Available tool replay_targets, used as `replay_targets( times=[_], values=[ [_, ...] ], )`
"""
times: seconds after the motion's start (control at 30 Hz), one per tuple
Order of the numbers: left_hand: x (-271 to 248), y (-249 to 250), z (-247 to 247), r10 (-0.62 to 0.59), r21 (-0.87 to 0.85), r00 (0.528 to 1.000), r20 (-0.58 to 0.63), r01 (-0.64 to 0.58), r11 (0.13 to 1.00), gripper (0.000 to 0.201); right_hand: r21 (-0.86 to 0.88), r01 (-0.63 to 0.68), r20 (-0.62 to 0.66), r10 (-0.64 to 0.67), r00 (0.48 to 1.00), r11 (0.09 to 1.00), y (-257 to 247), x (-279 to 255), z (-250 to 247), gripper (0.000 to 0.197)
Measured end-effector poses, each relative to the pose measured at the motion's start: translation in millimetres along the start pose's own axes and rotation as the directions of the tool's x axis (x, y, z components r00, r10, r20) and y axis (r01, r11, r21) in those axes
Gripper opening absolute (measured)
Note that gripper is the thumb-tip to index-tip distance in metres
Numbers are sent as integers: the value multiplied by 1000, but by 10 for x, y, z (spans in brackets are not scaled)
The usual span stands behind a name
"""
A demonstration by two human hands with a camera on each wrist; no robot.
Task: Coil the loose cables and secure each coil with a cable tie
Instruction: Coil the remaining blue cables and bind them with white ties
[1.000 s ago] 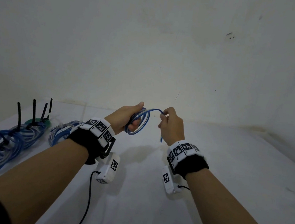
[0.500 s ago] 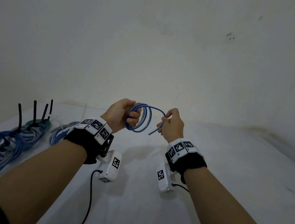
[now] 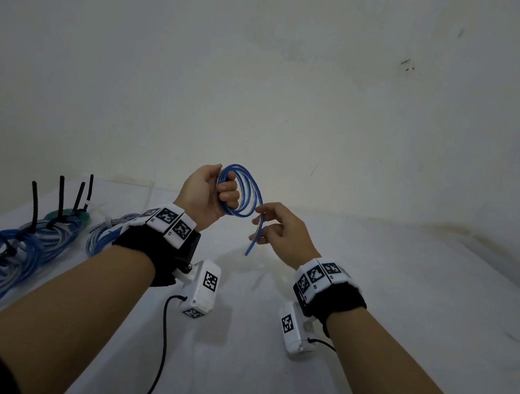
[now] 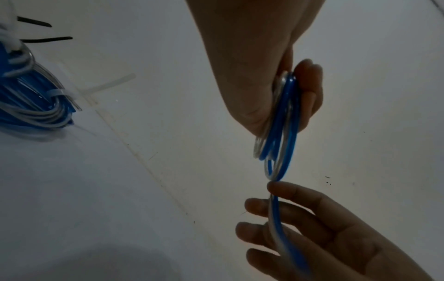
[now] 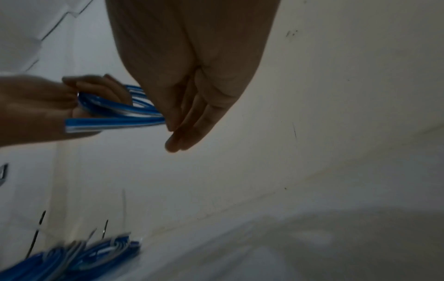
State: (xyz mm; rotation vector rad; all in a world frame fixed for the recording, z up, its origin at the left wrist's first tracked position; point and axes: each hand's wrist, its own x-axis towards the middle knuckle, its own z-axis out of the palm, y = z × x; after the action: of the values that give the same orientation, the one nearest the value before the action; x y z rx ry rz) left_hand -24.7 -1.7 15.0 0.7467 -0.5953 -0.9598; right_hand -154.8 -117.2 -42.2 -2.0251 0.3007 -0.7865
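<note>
Left hand (image 3: 207,195) grips blue coil (image 3: 242,195) — right hand (image 3: 283,235) pinches tail.

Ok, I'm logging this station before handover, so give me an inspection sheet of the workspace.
Surface: white table, bare on the right.
Job's things: blue cable in small loops, free end hanging; tied coils at far left with black cable ties sticking up.
Clutter: nothing seen.
Grippers: left hand grips the loops; right hand guides the free end through loosely curled fingers.
Cables: black lead from the left wrist camera.
Surroundings: plain scuffed wall.
</note>
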Motion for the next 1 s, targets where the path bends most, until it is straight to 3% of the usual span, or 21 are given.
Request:
replay_targets(
  times=[0.23,0.3,0.43,0.6,0.73,0.83,0.93,1.0],
  values=[
    [6,-146,18,125,153,988,92,-138,978,37,-137,148,-148,-168,975,979,-12,38,83,3],
    [16,-197,9,165,202,981,98,-182,962,38,-216,200,-153,-235,960,956,-18,68,119,8],
    [14,-274,41,193,243,977,94,-211,947,40,-267,199,-147,-244,959,943,-38,91,149,16],
    [23,-302,61,166,330,982,93,-188,925,37,-196,46,-99,-67,993,979,-54,39,134,18],
    [44,-323,46,188,572,976,112,-218,791,26,14,-32,-4,32,999,999,-127,-33,63,12],
    [58,-317,67,212,650,972,106,-229,725,24,116,-3,-83,12,996,993,-178,-41,4,21],
    [73,-324,106,199,709,974,112,-218,670,24,65,98,-209,-82,974,993,-203,9,-68,30],
    [78,-343,136,149,723,980,129,-196,663,25,-1,154,-236,-150,960,988,-224,47,-131,25]
  ],
)
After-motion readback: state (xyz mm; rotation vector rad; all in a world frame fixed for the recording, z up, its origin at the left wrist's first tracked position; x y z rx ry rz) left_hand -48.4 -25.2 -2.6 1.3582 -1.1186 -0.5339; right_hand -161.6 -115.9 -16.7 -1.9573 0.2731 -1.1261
